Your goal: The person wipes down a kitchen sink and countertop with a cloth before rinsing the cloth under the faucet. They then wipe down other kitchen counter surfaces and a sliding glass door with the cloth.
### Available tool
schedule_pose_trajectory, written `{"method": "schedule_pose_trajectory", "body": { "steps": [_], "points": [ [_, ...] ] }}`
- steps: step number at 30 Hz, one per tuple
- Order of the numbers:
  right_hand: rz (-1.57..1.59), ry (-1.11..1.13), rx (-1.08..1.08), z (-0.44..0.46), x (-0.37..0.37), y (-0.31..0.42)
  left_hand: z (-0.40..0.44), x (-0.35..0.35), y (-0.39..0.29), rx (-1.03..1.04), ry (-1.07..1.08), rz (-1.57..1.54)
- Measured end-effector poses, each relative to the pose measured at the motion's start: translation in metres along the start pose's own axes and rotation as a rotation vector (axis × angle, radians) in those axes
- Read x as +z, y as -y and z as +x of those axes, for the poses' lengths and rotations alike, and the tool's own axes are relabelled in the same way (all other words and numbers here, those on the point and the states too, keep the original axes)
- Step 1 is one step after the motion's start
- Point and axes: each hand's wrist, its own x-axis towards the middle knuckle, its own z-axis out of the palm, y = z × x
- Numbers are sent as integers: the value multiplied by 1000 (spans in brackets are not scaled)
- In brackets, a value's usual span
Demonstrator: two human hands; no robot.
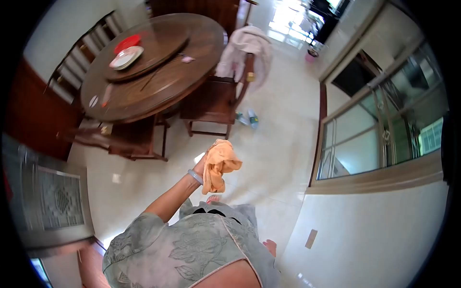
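A crumpled orange cloth (pixel 222 163) hangs from my left hand (pixel 200 166), whose fingers are closed on it. A pale bracelet (pixel 196 176) circles that wrist. Something small and white (pixel 198 157) shows beside the same hand, too little of it to name. Low by my right side, my right hand (pixel 270 246) is partly visible past the grey-green patterned clothing (pixel 192 247); its fingers look loosely apart and nothing shows in them.
Ahead on the left stands a round wooden table (pixel 201 53) with a red dish (pixel 127 43) and a white plate (pixel 126 58). A pink cloth (pixel 249 45) drapes a chair (pixel 206 103). Slippers (pixel 253 118) lie on the floor. Glass sliding panels (pixel 355 144) line the right wall.
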Motion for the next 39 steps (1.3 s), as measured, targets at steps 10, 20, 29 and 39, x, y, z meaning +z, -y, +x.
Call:
{"method": "schedule_pose_trajectory", "body": {
  "steps": [10,20,29,39],
  "points": [
    [1030,-198,-174,79,-255,371,248,149,106,-260,129,37],
    [661,283,-797,246,-404,600,399,234,77,20,114,455],
    [428,247,-671,405,-465,673,559,197,62,-71,-27,216],
    [644,-107,-717,543,-619,750,837,265,19,-98,329,635]
  ]
}}
